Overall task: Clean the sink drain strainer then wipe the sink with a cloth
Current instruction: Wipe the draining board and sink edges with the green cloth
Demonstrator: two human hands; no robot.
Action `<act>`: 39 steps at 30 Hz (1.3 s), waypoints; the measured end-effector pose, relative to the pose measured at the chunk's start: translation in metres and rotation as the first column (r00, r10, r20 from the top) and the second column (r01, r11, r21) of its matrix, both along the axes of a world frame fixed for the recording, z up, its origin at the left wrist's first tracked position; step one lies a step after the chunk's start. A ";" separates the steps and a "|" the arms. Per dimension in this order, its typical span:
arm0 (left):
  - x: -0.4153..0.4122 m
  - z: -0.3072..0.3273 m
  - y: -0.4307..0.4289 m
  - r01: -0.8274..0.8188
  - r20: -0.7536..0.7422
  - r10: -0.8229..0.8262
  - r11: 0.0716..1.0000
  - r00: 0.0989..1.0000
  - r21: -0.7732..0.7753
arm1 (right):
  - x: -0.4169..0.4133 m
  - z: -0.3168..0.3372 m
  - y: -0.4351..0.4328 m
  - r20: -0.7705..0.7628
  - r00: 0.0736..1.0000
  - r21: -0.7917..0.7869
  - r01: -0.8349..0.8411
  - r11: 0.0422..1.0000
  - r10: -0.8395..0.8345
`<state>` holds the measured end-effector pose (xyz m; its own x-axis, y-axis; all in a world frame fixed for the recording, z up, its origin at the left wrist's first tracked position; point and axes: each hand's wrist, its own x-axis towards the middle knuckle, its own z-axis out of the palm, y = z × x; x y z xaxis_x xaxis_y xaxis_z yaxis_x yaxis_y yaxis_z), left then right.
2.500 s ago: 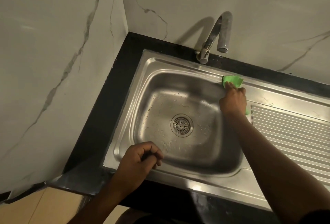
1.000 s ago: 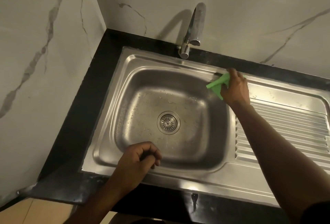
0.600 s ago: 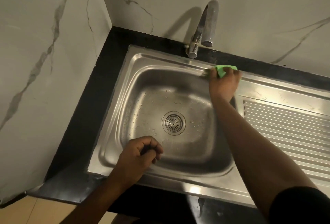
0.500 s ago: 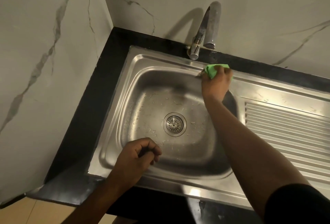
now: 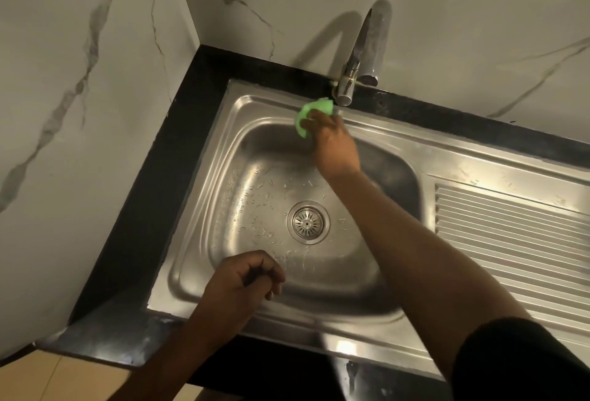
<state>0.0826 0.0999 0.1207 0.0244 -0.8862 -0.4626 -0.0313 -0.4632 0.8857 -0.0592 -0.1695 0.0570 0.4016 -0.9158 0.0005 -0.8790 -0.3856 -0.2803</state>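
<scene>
While the right hand (image 5: 332,145) reaches across the basin, its fingers curl round a bunched green cloth (image 5: 308,116) and press it onto the back rim of the stainless sink (image 5: 194,209), just beside the base of the chrome faucet (image 5: 364,49). The left hand (image 5: 239,285) sits at the front edge of the basin, fingers folded into a loose fist with the thumb against them; nothing shows inside it. The drain strainer (image 5: 308,222) lies seated in the middle of the basin floor, water beads scattered around it, well apart from both hands. A ribbed drainboard (image 5: 510,234) runs off to the right, and a black countertop (image 5: 178,145) frames the sink in the wall corner. The cloth looks light, soft and probably damp, so it should mould to the rim's curves. A bunched hold with fingertips bearing down seems best, and wet steel will likely let it slide easily.
</scene>
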 end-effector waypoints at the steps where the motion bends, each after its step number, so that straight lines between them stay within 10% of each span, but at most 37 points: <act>1: 0.000 0.000 0.001 0.013 0.002 -0.013 1.000 1.000 0.005 | -0.023 0.002 0.000 -0.037 0.999 -0.005 0.036 0.999 -0.036; 8: 0.007 -0.002 0.005 0.054 0.000 -0.054 0.998 0.999 0.017 | -0.145 0.015 0.015 0.007 0.946 -0.103 0.323 0.941 -0.324; 15: 0.030 -0.007 0.015 0.031 0.014 -0.032 0.999 0.999 0.019 | -0.065 0.007 0.020 0.321 0.708 -0.011 0.667 0.745 -0.629; 28: 0.048 -0.015 0.017 -0.018 0.008 0.018 1.000 1.000 -0.001 | 0.107 0.006 0.003 0.269 0.962 -0.011 0.048 0.999 -0.043; 39: 0.063 -0.008 0.044 -0.118 0.061 0.120 0.993 0.991 -0.029 | 0.119 -0.004 0.092 0.594 0.799 0.174 -0.233 0.957 0.087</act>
<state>0.1456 0.1439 0.1124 0.1585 -0.8868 -0.4341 -0.0332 -0.4442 0.8953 0.0599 -0.0779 0.0525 0.5345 -0.8414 0.0795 -0.4576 -0.3672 -0.8098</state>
